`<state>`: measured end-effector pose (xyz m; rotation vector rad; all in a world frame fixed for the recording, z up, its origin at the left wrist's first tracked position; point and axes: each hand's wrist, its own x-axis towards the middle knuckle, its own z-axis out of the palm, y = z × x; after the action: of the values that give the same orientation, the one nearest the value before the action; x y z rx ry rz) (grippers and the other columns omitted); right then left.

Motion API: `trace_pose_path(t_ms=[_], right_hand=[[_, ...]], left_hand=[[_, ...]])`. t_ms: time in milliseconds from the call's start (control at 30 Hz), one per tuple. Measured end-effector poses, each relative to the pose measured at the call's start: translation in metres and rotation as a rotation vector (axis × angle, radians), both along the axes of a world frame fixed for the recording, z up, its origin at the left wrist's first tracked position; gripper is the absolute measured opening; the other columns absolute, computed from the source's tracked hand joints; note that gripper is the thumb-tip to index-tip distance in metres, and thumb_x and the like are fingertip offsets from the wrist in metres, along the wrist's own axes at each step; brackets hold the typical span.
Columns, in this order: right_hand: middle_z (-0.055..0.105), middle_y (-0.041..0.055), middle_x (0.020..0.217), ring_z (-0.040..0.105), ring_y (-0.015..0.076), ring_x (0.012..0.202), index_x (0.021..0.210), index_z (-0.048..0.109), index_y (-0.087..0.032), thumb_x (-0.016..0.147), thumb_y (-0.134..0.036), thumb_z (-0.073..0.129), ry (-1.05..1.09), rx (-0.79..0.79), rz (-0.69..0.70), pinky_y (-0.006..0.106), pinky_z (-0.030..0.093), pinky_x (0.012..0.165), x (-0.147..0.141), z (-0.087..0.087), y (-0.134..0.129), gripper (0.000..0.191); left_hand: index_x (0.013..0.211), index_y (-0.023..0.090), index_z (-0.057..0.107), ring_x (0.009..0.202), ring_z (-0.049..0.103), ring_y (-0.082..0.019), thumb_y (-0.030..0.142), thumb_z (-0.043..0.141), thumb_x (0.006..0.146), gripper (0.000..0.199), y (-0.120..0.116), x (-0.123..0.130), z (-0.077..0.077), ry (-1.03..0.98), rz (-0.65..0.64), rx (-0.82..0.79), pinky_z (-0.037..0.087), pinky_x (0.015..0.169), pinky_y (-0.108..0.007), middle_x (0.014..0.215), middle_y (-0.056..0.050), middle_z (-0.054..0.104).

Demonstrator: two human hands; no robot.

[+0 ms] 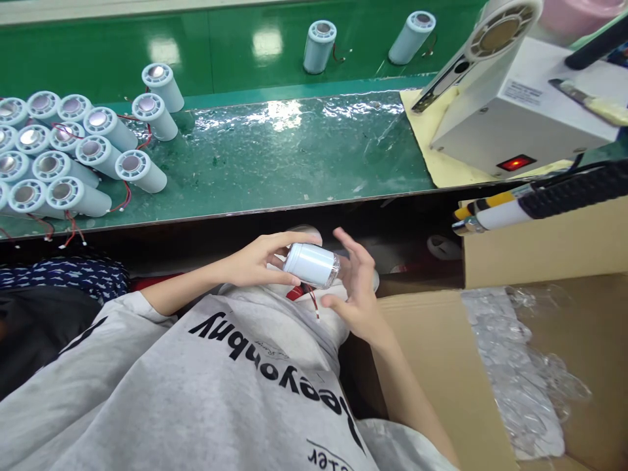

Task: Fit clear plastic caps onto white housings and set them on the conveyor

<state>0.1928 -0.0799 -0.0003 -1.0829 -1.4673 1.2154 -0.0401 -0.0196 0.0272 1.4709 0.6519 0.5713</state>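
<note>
In the head view, your left hand (262, 263) grasps the light-blue cylinder (311, 263) between thumb and fingers, holding it sideways in front of the desk (294, 163). Your right hand (362, 294) is unclenched beside its clear end, fingers bent; you can't tell whether they touch.

A glossy green counter (294, 160) runs from side to side, light glinting off its scuffed top. On its left part pale blue cylinders (73, 171) stand close together, thin red and dark wires (128, 195) trailing beside some. At its right lies a yellow sheet (447, 173), under a white box (490, 121). Beyond, a smooth green strip (210, 39) carries two more cylinders (318, 53).
</note>
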Motion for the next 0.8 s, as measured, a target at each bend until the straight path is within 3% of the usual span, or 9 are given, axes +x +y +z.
trace_pose_path(t_ms=[67, 133, 200, 300, 433, 533, 667, 733, 800], right_hand=[[0.042, 0.0060, 0.159, 0.054, 0.0311, 0.137, 0.131, 0.057, -0.037, 0.082, -0.037, 0.084, -0.148, 0.238, 0.030, 0.053, 0.051, 0.109, 0.004, 0.000, -0.002, 0.056], [0.054, 0.0044, 0.150, 0.055, 0.0304, 0.136, 0.124, 0.064, -0.037, 0.086, -0.026, 0.079, -0.210, 0.291, 0.076, 0.054, 0.048, 0.113, 0.006, 0.001, -0.003, 0.042], [0.063, 0.0067, 0.141, 0.059, 0.0310, 0.132, 0.127, 0.065, -0.034, 0.087, -0.033, 0.079, -0.160, 0.175, 0.077, 0.053, 0.050, 0.110, 0.005, 0.001, -0.004, 0.043], [0.068, 0.0088, 0.132, 0.065, 0.0307, 0.122, 0.131, 0.064, -0.030, 0.085, -0.052, 0.078, 0.023, -0.082, 0.033, 0.048, 0.059, 0.099, 0.004, 0.000, -0.007, 0.053], [0.070, 0.0073, 0.129, 0.070, 0.0287, 0.111, 0.124, 0.071, -0.031, 0.080, -0.050, 0.082, 0.060, -0.205, 0.019, 0.042, 0.063, 0.089, 0.007, 0.000, -0.009, 0.049], [0.073, 0.0052, 0.124, 0.072, 0.0272, 0.104, 0.124, 0.072, -0.032, 0.080, -0.046, 0.083, 0.007, -0.238, 0.040, 0.040, 0.063, 0.087, 0.007, 0.001, -0.007, 0.047], [0.072, 0.0067, 0.125, 0.071, 0.0275, 0.107, 0.129, 0.069, -0.028, 0.083, -0.059, 0.076, 0.009, -0.293, 0.011, 0.040, 0.059, 0.093, -0.006, 0.001, -0.008, 0.056], [0.073, 0.0092, 0.122, 0.073, 0.0261, 0.100, 0.135, 0.065, -0.025, 0.086, -0.067, 0.067, 0.037, -0.354, 0.078, 0.037, 0.062, 0.084, -0.007, -0.002, -0.008, 0.064], [0.074, 0.0109, 0.116, 0.074, 0.0236, 0.089, 0.139, 0.061, -0.023, 0.088, -0.074, 0.058, 0.034, -0.400, 0.070, 0.034, 0.062, 0.072, 0.011, -0.010, -0.006, 0.073]], left_hand=[[0.146, 0.027, 0.054, 0.099, 0.070, -0.020, 0.034, 0.080, 0.081, 0.070, 0.000, 0.000, 0.000, 0.012, -0.019, -0.066, 0.059, 0.077, -0.027, 0.135, -0.013, 0.064], [0.148, 0.027, 0.052, 0.090, 0.071, -0.017, 0.036, 0.080, 0.082, 0.073, 0.001, -0.001, 0.000, 0.033, -0.061, -0.091, 0.058, 0.072, -0.025, 0.128, -0.011, 0.068], [0.148, 0.028, 0.052, 0.103, 0.071, -0.022, 0.035, 0.083, 0.079, 0.076, 0.003, -0.001, 0.001, 0.021, -0.094, -0.050, 0.059, 0.081, -0.029, 0.134, -0.012, 0.066], [0.148, 0.032, 0.054, 0.134, 0.057, -0.030, 0.028, 0.084, 0.077, 0.076, 0.005, -0.003, 0.003, -0.028, -0.137, 0.020, 0.055, 0.103, -0.038, 0.154, -0.011, 0.052], [0.150, 0.034, 0.049, 0.129, 0.062, -0.027, 0.025, 0.079, 0.082, 0.075, 0.006, -0.005, 0.000, -0.046, -0.156, -0.071, 0.054, 0.105, -0.040, 0.158, -0.010, 0.048], [0.152, 0.032, 0.047, 0.118, 0.068, -0.025, 0.024, 0.081, 0.079, 0.081, 0.003, -0.003, -0.009, -0.042, -0.157, -0.173, 0.056, 0.098, -0.038, 0.151, -0.011, 0.056], [0.152, 0.028, 0.046, 0.099, 0.071, -0.020, 0.032, 0.079, 0.081, 0.079, -0.006, 0.004, -0.018, -0.028, -0.101, -0.317, 0.059, 0.083, -0.032, 0.134, -0.011, 0.067], [0.147, 0.024, 0.053, 0.080, 0.068, -0.015, 0.041, 0.075, 0.082, 0.070, -0.002, 0.001, -0.014, 0.086, -0.029, -0.353, 0.056, 0.067, -0.025, 0.118, -0.009, 0.072], [0.137, 0.022, 0.060, 0.068, 0.062, -0.012, 0.046, 0.072, 0.083, 0.060, 0.020, -0.006, -0.006, 0.309, 0.054, -0.270, 0.051, 0.055, -0.021, 0.105, -0.005, 0.072]])
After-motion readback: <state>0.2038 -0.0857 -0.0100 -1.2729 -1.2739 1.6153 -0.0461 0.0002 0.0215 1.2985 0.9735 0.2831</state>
